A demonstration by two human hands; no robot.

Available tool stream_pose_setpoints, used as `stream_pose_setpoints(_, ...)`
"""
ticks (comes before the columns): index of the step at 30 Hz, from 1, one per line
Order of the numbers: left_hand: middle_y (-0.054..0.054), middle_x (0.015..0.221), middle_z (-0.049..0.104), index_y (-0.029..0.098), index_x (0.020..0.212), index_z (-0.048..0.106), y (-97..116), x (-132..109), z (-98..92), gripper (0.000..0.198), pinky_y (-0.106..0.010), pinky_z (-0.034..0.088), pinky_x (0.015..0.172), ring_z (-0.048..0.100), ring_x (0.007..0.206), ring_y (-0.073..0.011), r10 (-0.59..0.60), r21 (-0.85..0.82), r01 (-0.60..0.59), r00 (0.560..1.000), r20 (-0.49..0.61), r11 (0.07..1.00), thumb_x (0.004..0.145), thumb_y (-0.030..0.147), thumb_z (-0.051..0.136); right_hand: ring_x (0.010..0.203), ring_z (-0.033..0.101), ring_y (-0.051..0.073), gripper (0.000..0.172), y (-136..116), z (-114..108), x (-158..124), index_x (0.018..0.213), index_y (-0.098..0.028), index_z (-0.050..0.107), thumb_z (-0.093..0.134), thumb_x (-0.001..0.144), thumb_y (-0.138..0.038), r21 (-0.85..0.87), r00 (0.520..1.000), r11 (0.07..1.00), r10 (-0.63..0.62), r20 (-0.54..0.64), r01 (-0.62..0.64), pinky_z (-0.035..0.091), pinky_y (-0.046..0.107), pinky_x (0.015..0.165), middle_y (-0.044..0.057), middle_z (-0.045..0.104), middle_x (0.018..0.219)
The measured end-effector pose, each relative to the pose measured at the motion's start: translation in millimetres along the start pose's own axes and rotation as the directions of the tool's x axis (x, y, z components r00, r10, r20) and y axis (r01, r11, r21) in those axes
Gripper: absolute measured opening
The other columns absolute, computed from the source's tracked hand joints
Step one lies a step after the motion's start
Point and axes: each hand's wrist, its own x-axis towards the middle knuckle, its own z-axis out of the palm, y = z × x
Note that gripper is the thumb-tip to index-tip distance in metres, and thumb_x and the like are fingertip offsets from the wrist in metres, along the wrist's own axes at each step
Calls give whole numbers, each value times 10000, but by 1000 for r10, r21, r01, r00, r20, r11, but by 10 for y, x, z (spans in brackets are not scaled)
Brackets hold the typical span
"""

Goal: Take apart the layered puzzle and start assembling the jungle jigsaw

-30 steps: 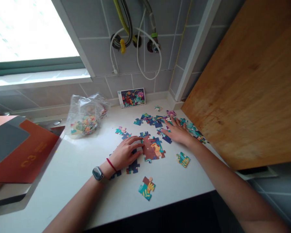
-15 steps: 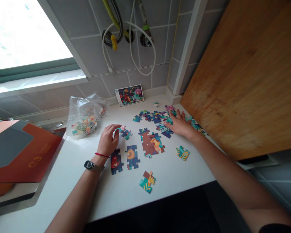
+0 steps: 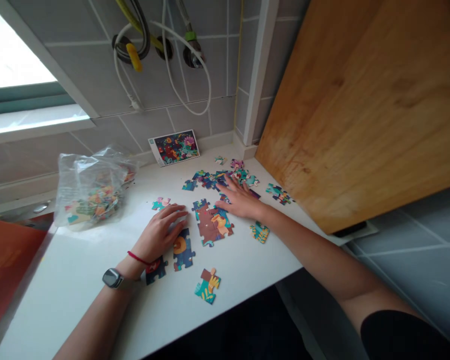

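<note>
Partly joined jigsaw section (image 3: 210, 223), brown and teal, lying flat on the white countertop (image 3: 78, 295); this section serves as the reference point for all positions below.

Left of the section: my left hand (image 3: 159, 232), open and palm down, fingers spread and pointing toward the section, with the fingertips (image 3: 183, 214) just beside its left edge. Nothing is held in this hand. A black wristwatch (image 3: 112, 278) and a red string bracelet (image 3: 137, 259) circle the wrist.

Above and right of the section: my right hand (image 3: 240, 200), also open and palm down, fingers spread, holding nothing. Its index fingertip (image 3: 218, 204) lies at the section's upper right edge; whether it touches the section cannot be told.

Below and left of the section: a single piece with an orange circle (image 3: 183, 250), just under my left hand's little finger, and a dark piece (image 3: 155, 270) beside my left wrist.

Directly below the section: two joined pieces (image 3: 208, 285). Lower right: a teal and yellow piece (image 3: 259, 232).

Beyond the section: a loose scatter of pieces (image 3: 219, 179), a small group (image 3: 279, 194) by the wooden board (image 3: 345, 125), and a pair of pieces (image 3: 160, 202) farther left.

Far left of the section: a clear plastic bag of pieces (image 3: 92, 190). Beyond it, against the wall: a picture card (image 3: 174, 147).
</note>
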Motion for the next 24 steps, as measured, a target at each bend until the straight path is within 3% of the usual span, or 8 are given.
stream_pose_setpoints(3,-115,1336,685,231,1217,715,-42,-9,20,342,-487,534,1091,652,1235,-287,14,7,-14,1000,-1,1000,1043,423,491,1610,-54,398,800,-66,47,-42,1646,-286,295,429,980,-708,-39,999,998,-42,29,43,15,640,1270,74,-23,1759)
stream_pose_setpoints(9,-110,1339,680,247,1217,720,-65,-12,46,374,-492,544,1072,661,1218,-299,18,20,-18,1000,-14,1000,1033,486,498,1616,-39,365,758,-117,21,-66,1640,-260,315,436,1008,-661,-34,996,996,-78,44,80,34,589,1289,92,2,1756)
stream_pose_setpoints(14,-106,1314,689,252,1182,732,-30,8,22,360,-477,553,1055,676,1187,-291,12,22,-11,1000,-5,1000,1033,481,497,1623,40,336,713,-155,49,-73,1617,-285,374,507,1001,-620,1,977,979,-203,56,204,103,512,1306,54,60,1758)
stream_pose_setpoints(19,-109,1325,681,254,1175,739,-2,23,-3,353,-465,561,1048,678,1185,-285,9,31,-9,1000,4,999,1039,465,491,1615,160,247,582,-191,29,-85,1560,-291,478,544,1022,-501,28,925,928,-372,74,371,194,391,1295,29,154,1750)
stream_pose_setpoints(21,-111,1324,680,252,1174,739,0,23,-4,349,-467,564,1042,679,1180,-285,16,33,-16,1000,4,999,1039,461,494,1618,141,268,582,-149,18,-74,1557,-303,481,519,1024,-532,6,938,938,-346,30,346,165,439,1302,28,160,1749)
stream_pose_setpoints(24,-109,1329,676,255,1183,733,-1,19,-1,335,-474,557,1055,670,1197,-286,18,37,-18,1000,5,999,1040,447,498,1616,72,370,697,-45,6,-54,1592,-290,427,446,1003,-661,-48,987,987,-156,-19,155,90,591,1289,64,121,1753)
